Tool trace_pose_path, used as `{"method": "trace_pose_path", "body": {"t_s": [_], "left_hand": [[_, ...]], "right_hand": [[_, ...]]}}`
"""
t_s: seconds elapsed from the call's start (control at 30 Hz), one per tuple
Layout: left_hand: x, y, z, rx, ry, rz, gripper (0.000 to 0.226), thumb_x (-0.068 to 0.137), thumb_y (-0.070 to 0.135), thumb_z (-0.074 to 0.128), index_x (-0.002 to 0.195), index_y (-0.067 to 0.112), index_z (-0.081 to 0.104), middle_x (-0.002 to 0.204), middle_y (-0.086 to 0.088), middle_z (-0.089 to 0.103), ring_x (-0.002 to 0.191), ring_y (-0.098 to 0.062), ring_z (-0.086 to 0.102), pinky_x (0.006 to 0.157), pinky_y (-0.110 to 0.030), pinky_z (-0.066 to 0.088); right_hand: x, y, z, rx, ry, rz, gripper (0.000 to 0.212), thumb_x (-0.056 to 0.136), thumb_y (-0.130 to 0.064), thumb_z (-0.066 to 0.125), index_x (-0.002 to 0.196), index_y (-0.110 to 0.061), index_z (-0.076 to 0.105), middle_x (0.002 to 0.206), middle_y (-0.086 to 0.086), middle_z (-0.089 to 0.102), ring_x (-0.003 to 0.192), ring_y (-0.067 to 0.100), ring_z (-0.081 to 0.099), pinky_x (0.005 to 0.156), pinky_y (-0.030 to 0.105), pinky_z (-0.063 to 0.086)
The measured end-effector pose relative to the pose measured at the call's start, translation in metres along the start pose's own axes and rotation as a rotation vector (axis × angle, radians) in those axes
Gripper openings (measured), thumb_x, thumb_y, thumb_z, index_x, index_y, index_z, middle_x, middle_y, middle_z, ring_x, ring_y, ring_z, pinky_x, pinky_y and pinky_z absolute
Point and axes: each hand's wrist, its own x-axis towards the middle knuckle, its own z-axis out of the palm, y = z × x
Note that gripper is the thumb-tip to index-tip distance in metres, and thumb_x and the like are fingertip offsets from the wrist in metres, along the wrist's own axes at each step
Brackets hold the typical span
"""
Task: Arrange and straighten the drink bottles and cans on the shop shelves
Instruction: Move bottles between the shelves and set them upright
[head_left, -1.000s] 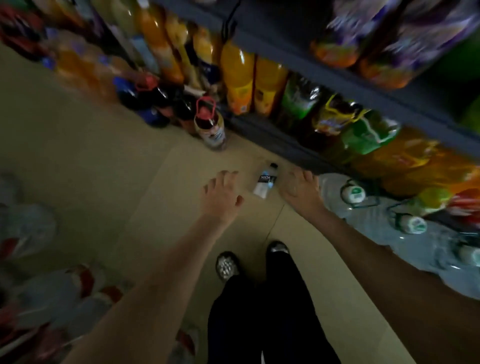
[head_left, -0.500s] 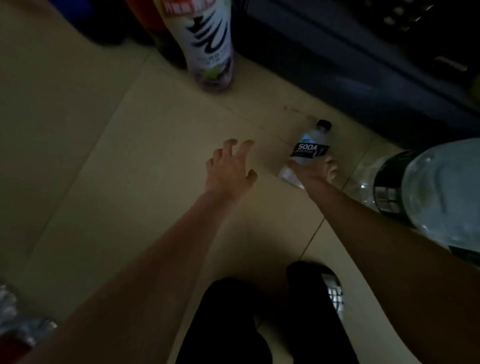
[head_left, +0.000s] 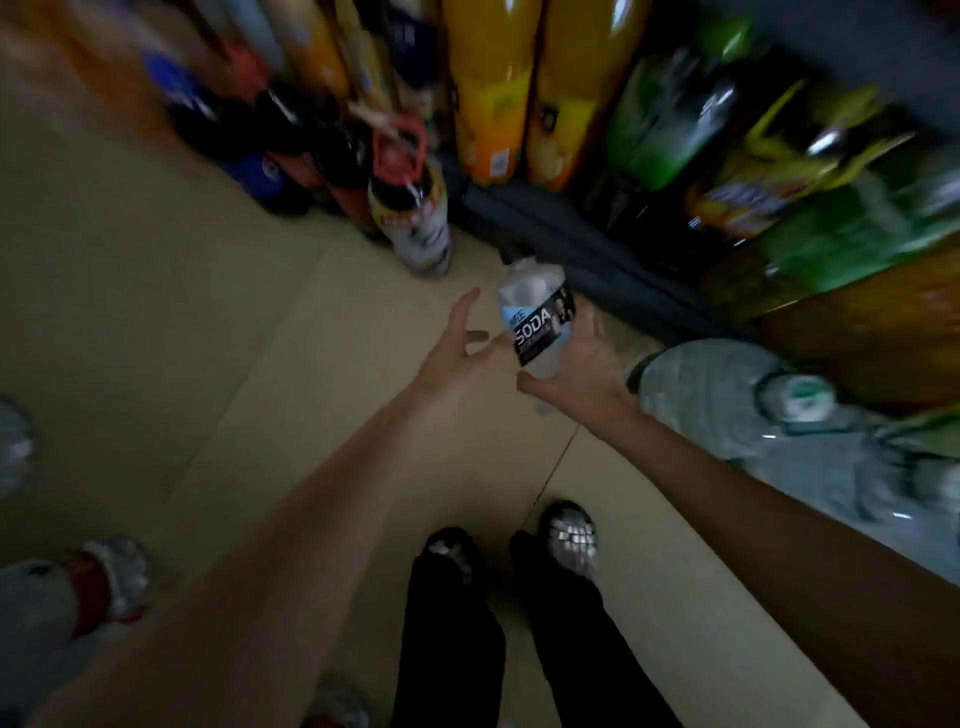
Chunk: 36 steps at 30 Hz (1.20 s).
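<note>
A small clear bottle with a black label reading SODA (head_left: 537, 317) is lifted off the tan floor, cap pointing away from me. My right hand (head_left: 582, 371) grips its lower half from the right. My left hand (head_left: 454, 353) is spread open just left of the bottle, fingertips at or near its label. Behind them, large orange bottles (head_left: 493, 88) and green bottles (head_left: 670, 114) stand on the dark bottom shelf (head_left: 571, 244).
A dark drink jug with a red handle (head_left: 410, 202) stands on the floor before the shelf. Big clear water jugs (head_left: 727, 400) lie at right, wrapped bottle packs (head_left: 67, 597) at lower left. My legs and shoes (head_left: 566, 535) are below.
The soda bottle lay on the floor; my right hand took hold of it and raised it. My left hand moved in beside it. The view pulled back up from the floor.
</note>
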Motion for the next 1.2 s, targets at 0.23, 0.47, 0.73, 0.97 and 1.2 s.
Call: {"method": "trace_pose_path", "body": {"t_s": [0.23, 0.47, 0.73, 0.97, 1.2], "left_hand": [[-0.209, 0.316, -0.016, -0.113, -0.214, 0.448, 0.056, 0.086, 0.014, 0.065, 0.132, 0.019, 0.034, 0.109, -0.005, 0.056, 0.103, -0.017, 0.053, 0.085, -0.033, 0.048], [-0.440, 0.554, 0.023, 0.035, -0.354, 1.005, 0.038, 0.091, 0.012, 0.057, 0.120, 0.029, 0.039, 0.101, -0.007, 0.056, 0.091, -0.017, 0.059, 0.085, -0.037, 0.053], [-0.553, 0.656, 0.125, 0.353, -0.308, 1.444, 0.055, 0.089, 0.019, 0.061, 0.134, 0.029, 0.031, 0.096, 0.011, 0.056, 0.093, -0.011, 0.059, 0.093, -0.038, 0.049], [-0.557, 0.722, 0.194, 0.304, -0.131, 1.513, 0.051, 0.092, 0.029, 0.055, 0.138, 0.028, 0.032, 0.099, 0.011, 0.059, 0.094, -0.001, 0.053, 0.087, -0.021, 0.041], [-0.547, 0.756, 0.221, 0.224, -0.053, 1.486, 0.046, 0.097, 0.022, 0.048, 0.139, 0.025, 0.031, 0.108, 0.000, 0.059, 0.093, -0.015, 0.061, 0.078, -0.022, 0.050]], "right_hand": [[-0.139, -0.213, -0.300, -0.011, 0.330, -0.370, 0.099, 0.066, -0.019, 0.082, 0.139, 0.008, 0.022, 0.138, 0.020, 0.036, 0.132, 0.030, 0.033, 0.108, 0.030, 0.026], [-0.310, -0.326, -0.550, -0.047, 0.722, -0.658, 0.111, 0.063, -0.032, 0.085, 0.143, 0.004, 0.017, 0.142, 0.014, 0.033, 0.133, 0.020, 0.031, 0.111, 0.020, 0.021], [-0.416, -0.303, -0.694, -0.109, 1.111, -0.728, 0.105, 0.068, -0.031, 0.081, 0.146, -0.007, 0.015, 0.145, 0.000, 0.030, 0.127, -0.004, 0.024, 0.103, 0.002, 0.017], [-0.416, -0.291, -0.819, -0.177, 1.297, -0.779, 0.104, 0.071, -0.033, 0.079, 0.145, -0.001, 0.013, 0.148, 0.013, 0.028, 0.136, 0.021, 0.027, 0.101, 0.008, 0.015], [-0.371, -0.310, -0.844, -0.202, 1.274, -0.776, 0.109, 0.069, -0.039, 0.079, 0.145, 0.001, 0.012, 0.148, 0.017, 0.027, 0.136, 0.027, 0.029, 0.106, 0.031, 0.028]]}}
